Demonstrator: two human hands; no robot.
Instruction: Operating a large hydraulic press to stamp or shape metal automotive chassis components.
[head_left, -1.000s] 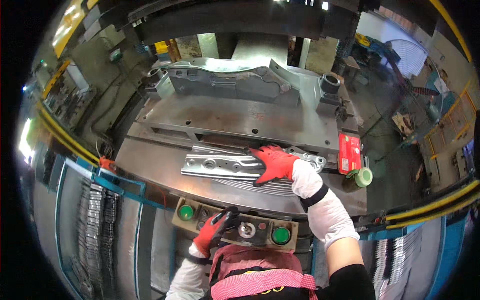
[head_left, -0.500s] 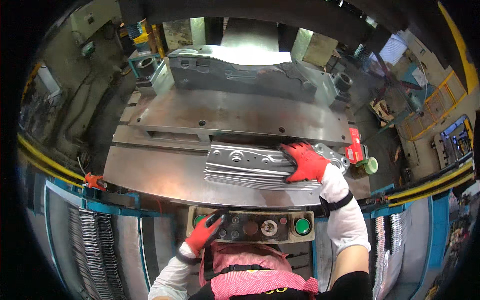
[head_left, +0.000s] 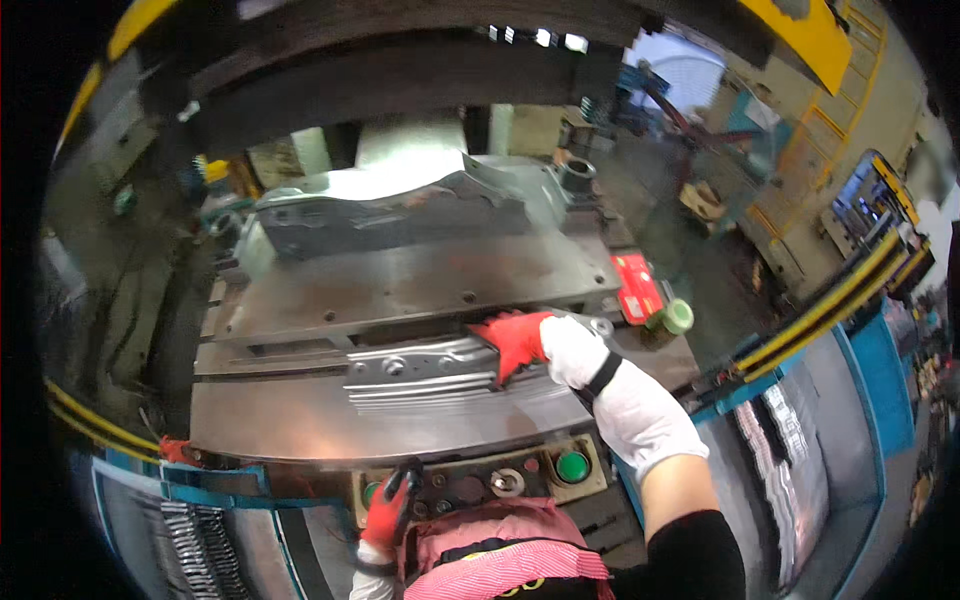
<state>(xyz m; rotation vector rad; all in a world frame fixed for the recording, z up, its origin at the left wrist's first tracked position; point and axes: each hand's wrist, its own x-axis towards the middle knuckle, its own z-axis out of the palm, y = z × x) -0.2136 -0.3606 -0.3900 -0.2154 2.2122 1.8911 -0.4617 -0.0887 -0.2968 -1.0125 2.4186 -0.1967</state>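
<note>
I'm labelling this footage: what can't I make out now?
Head view: left green button, mostly hidden by the left hand.
Head view: middle of the panels, covered by the right hand.
Head view: left sleeve, cut off by the lower edge.
Head view: left stack, too blurred to count.

1. Left of centre, the bare surface [head_left: 270, 412] leaves a hand open passage to the left end of the stacked metal panels [head_left: 415, 372].
2. At centre, the right hand [head_left: 516, 345] blocks their right part.
3. Upper middle: an upright die block [head_left: 380, 225] bars the way.
4. Right of centre, a red box [head_left: 634, 283] and green-lidded container [head_left: 678, 317] obstruct the surface's side.
</note>
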